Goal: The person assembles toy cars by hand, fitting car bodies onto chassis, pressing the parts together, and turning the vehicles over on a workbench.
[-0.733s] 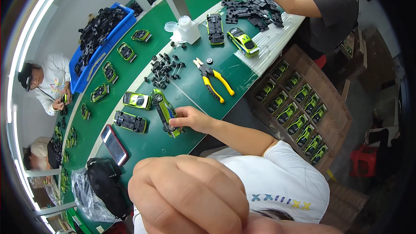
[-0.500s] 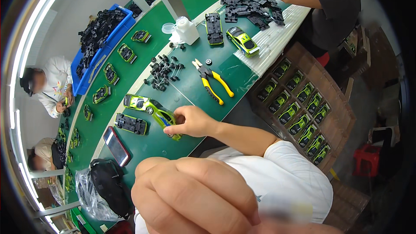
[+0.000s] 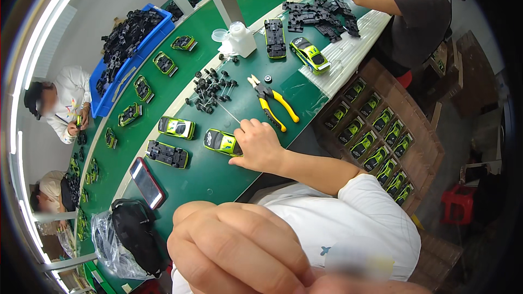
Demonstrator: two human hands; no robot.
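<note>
My right hand [image 3: 260,144] is closed round the rear end of a green-and-black toy car [image 3: 220,141], which sits on its wheels on the green table. Very near the camera, my left hand [image 3: 234,245] is curled with its fingers pressed together; what it holds, if anything, is hidden. Left of the held car stands another green toy car [image 3: 176,127], and below that an upturned car [image 3: 167,154] shows its black underside. Beyond my right hand lie yellow-and-black pliers [image 3: 273,103], a small loose wheel [image 3: 267,79] and a heap of black wheel axles [image 3: 210,91].
A phone [image 3: 146,183] and a black bag [image 3: 133,231] lie at the left. Farther off are a white bottle [image 3: 239,41], black chassis parts [image 3: 316,16] and a blue bin [image 3: 98,98]. Several cars fill a brown tray [image 3: 417,185] at right. Other people work around the table.
The car in my right hand has gone from tilted against the neighbouring car to flat on the table, apart from it. At the far side, a co-worker's hand has moved away with a car.
</note>
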